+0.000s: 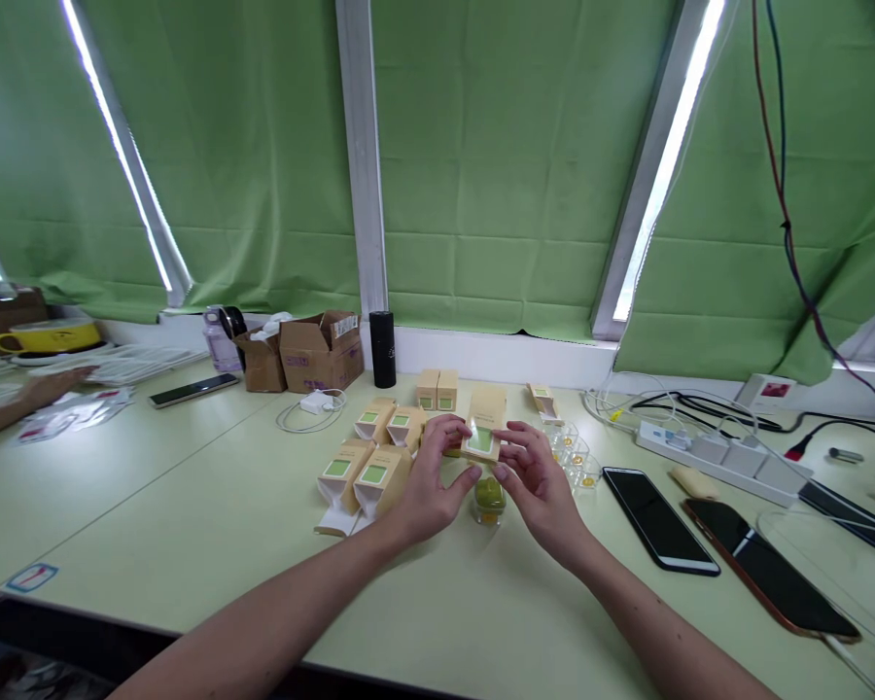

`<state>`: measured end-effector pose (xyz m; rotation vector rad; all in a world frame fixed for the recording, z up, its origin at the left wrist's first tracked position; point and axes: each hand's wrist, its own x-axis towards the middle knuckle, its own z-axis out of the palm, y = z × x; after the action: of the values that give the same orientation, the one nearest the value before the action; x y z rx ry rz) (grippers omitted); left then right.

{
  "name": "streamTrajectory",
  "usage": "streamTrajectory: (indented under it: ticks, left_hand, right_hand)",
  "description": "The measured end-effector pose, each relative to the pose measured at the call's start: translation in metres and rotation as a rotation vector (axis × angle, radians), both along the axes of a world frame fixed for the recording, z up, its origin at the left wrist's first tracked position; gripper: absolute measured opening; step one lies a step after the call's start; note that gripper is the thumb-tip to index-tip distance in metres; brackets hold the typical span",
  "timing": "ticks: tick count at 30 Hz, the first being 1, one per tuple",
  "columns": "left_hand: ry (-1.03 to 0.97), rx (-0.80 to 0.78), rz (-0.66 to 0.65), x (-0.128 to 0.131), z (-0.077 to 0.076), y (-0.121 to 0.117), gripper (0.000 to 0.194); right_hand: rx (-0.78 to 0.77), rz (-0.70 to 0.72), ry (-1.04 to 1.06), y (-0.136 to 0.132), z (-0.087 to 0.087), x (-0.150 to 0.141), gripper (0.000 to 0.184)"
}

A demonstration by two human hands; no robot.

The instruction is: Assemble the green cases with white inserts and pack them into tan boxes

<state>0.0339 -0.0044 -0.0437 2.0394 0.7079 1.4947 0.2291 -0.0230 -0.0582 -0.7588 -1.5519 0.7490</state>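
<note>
Between my hands is a small tan cardboard box with a green window, tilted up from the table. My left hand grips its left side with the fingertips. On the opposite edge, the fingers of my right hand hold it too. Just below, between my thumbs, stands a small clear container with something green in it. Several similar tan boxes with green windows stand left of my left hand, the front ones with white flaps hanging open. Clear small containers with yellow spots sit beyond my right hand.
Two closed tan boxes and an open one stand farther back. Phones and a power strip with cables lie right. A black bottle and brown cartons line the back. Another person's hand is far left.
</note>
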Motion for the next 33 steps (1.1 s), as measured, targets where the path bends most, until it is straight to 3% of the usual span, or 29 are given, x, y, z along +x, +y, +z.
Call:
streamTrajectory:
  ticks: [13, 20, 25, 29, 33]
  left_hand:
    - [0.138, 0.250, 0.209, -0.002, 0.006, -0.006, 0.033]
    - [0.039, 0.143, 0.189, -0.001, 0.001, -0.002, 0.048]
    - [-0.073, -0.031, 0.231, -0.001, -0.009, 0.004, 0.068]
    - [-0.127, -0.155, 0.214, 0.000, -0.008, 0.006, 0.069]
    - [-0.138, -0.206, 0.217, -0.004, -0.002, 0.010, 0.066]
  right_hand:
    - [0.050, 0.023, -0.065, -0.007, 0.006, -0.002, 0.048]
    - [0.107, 0.012, -0.128, -0.014, 0.004, -0.002, 0.064]
    - [0.198, -0.006, -0.237, -0.023, 0.010, -0.005, 0.068]
    - [0.216, 0.013, -0.300, -0.026, 0.013, -0.006, 0.063]
    - [0.144, -0.103, -0.331, -0.019, 0.014, -0.003, 0.045]
